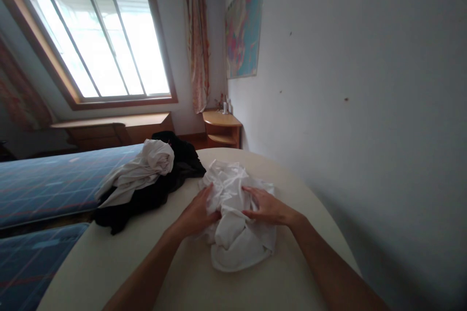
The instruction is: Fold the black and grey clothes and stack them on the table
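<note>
A crumpled white garment with a slight sheen lies bunched on a round cream table. Its exact kind is hard to tell through the folds. My left hand rests against its left side, thumb and fingers apart, some fingertips sunk among the folds. From the right, my right hand touches the cloth with thumb and forefinger spread. Neither hand is closed round the fabric. A rounded hem of the garment faces me below the hands.
Left on the table lie a light grey garment and black clothing. Blue plaid mattresses stand beyond the table's left edge. A white wall runs close along the right. A small corner shelf stands behind.
</note>
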The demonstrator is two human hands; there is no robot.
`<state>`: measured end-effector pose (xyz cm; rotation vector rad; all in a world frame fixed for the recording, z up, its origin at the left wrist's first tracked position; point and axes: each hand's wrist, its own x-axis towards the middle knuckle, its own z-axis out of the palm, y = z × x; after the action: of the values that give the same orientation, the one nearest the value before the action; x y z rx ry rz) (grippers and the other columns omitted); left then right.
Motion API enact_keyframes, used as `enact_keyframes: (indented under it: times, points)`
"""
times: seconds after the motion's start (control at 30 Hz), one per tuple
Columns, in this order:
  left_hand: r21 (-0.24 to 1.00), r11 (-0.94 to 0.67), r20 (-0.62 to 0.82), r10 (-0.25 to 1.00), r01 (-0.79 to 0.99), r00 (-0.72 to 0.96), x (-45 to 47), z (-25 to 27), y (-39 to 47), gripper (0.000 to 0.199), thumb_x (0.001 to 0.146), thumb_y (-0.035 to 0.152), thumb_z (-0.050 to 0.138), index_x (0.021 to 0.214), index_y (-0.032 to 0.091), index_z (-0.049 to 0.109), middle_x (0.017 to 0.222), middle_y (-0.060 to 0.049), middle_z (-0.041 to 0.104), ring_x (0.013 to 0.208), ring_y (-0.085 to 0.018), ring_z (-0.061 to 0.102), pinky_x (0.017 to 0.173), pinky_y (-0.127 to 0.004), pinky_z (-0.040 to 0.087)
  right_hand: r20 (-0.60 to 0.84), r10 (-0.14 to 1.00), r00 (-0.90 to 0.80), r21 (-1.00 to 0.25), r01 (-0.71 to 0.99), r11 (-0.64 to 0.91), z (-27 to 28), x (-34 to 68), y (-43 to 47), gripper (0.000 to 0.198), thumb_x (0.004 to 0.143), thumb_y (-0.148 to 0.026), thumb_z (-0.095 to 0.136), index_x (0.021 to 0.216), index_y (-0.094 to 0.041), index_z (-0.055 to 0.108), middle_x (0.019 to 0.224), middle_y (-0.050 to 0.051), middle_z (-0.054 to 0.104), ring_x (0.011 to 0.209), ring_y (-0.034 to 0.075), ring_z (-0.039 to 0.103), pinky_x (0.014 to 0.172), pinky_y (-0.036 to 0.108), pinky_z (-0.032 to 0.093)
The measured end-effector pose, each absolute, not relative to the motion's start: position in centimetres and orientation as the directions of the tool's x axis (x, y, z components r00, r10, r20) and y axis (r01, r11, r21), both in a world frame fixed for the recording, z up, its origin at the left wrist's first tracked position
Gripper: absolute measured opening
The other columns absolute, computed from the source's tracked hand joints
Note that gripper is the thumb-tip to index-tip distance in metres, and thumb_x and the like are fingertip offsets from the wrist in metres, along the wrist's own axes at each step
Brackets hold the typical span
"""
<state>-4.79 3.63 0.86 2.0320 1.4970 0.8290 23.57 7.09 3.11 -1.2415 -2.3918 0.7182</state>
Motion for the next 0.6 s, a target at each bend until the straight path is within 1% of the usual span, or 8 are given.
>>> enact_keyframes:
  times: [0.07, 0.13, 0.2, 0.3, 0.37, 0.47, 0.53, 0.6]
  points:
    - [0.558, -0.315, 0.158, 0.949, 0.768, 0.275, -4.3, 1.1, 3.3, 0.074, 0.079, 0.036, 0.068, 0.147, 0.014, 0.046, 0.149, -0.018, 0.050, 0.138, -0.033, 0.046, 0.116, -0.044, 0.032, 0.041, 0.809, -0.587, -0.597, 0.635, 0.491, 3.3, 23.4, 6.9, 0.082, 0.073, -0.053, 0.076, 0.142, -0.016, 0.054, 0.146, 0.017, 0.053, 0.134, 0.034, 0.049, 0.115, 0.048, 0.034]
    - [0.519, -0.350, 0.110, 0.932, 0.780, 0.345, -4.2, 2.2, 2.7, 0.058, 0.082, 0.031, 0.063, 0.137, 0.018, 0.056, 0.138, -0.014, 0.061, 0.129, -0.030, 0.055, 0.110, -0.040, 0.038, 0.005, 0.775, -0.632, -0.637, 0.596, 0.489, 3.4, 23.5, 6.9, 0.071, 0.071, -0.045, 0.078, 0.134, -0.016, 0.062, 0.136, 0.014, 0.062, 0.125, 0.032, 0.056, 0.110, 0.044, 0.040]
    - [0.572, -0.356, -0.010, 0.898, 0.739, 0.440, -4.5, 3.8, 2.1, 0.047, 0.080, 0.033, 0.065, 0.126, 0.021, 0.063, 0.126, -0.009, 0.069, 0.115, -0.028, 0.064, 0.100, -0.035, 0.046, -0.082, 0.704, -0.705, -0.720, 0.530, 0.448, 3.4, 23.8, 6.9, 0.057, 0.070, -0.037, 0.078, 0.123, -0.019, 0.069, 0.123, 0.008, 0.070, 0.111, 0.028, 0.064, 0.100, 0.038, 0.047]
    - [0.696, -0.275, -0.243, 0.779, 0.663, 0.578, -5.6, 6.0, 1.2, 0.046, 0.073, 0.037, 0.073, 0.116, 0.021, 0.067, 0.114, -0.003, 0.074, 0.103, -0.025, 0.068, 0.090, -0.030, 0.050, -0.206, 0.576, -0.791, -0.821, 0.460, 0.337, 3.2, 24.7, 7.1, 0.040, 0.068, -0.023, 0.073, 0.108, -0.021, 0.074, 0.100, 0.000, 0.075, 0.090, 0.020, 0.067, 0.081, 0.028, 0.051]
    - [0.743, -0.229, -0.290, 0.736, 0.629, 0.611, -6.5, 7.0, 1.1, 0.047, 0.072, 0.039, 0.076, 0.114, 0.020, 0.069, 0.115, -0.003, 0.073, 0.105, -0.025, 0.066, 0.093, -0.030, 0.049, -0.193, 0.606, -0.772, -0.823, 0.463, 0.328, 3.1, 25.3, 7.3, 0.037, 0.066, -0.016, 0.069, 0.103, -0.019, 0.074, 0.092, 0.000, 0.074, 0.083, 0.018, 0.066, 0.073, 0.025, 0.050]
    - [0.809, -0.169, -0.175, 0.846, 0.564, 0.504, -8.0, 7.4, 1.9, 0.052, 0.075, 0.046, 0.073, 0.118, 0.018, 0.067, 0.120, -0.006, 0.072, 0.108, -0.026, 0.065, 0.094, -0.031, 0.050, 0.000, 0.792, -0.610, -0.770, 0.505, 0.389, 3.3, 25.9, 7.9, 0.035, 0.069, -0.013, 0.065, 0.102, -0.018, 0.073, 0.091, 0.003, 0.073, 0.083, 0.018, 0.065, 0.073, 0.025, 0.049]
    - [0.842, -0.144, -0.005, 0.961, 0.520, 0.275, -8.9, 7.3, 2.9, 0.056, 0.077, 0.050, 0.068, 0.121, 0.015, 0.064, 0.118, -0.009, 0.072, 0.103, -0.027, 0.067, 0.088, -0.033, 0.053, 0.174, 0.886, -0.430, -0.738, 0.538, 0.406, 3.4, 26.1, 8.5, 0.031, 0.076, -0.015, 0.061, 0.105, -0.019, 0.071, 0.094, 0.005, 0.072, 0.087, 0.018, 0.066, 0.077, 0.027, 0.050]
    - [0.823, -0.144, 0.184, 0.983, 0.550, -0.017, -9.8, 6.8, 4.1, 0.057, 0.079, 0.050, 0.061, 0.124, 0.014, 0.062, 0.114, -0.010, 0.073, 0.098, -0.027, 0.069, 0.085, -0.036, 0.055, 0.316, 0.917, -0.244, -0.714, 0.574, 0.400, 3.4, 26.1, 9.1, 0.029, 0.082, -0.015, 0.055, 0.107, -0.019, 0.069, 0.097, 0.006, 0.072, 0.089, 0.018, 0.067, 0.082, 0.029, 0.051]
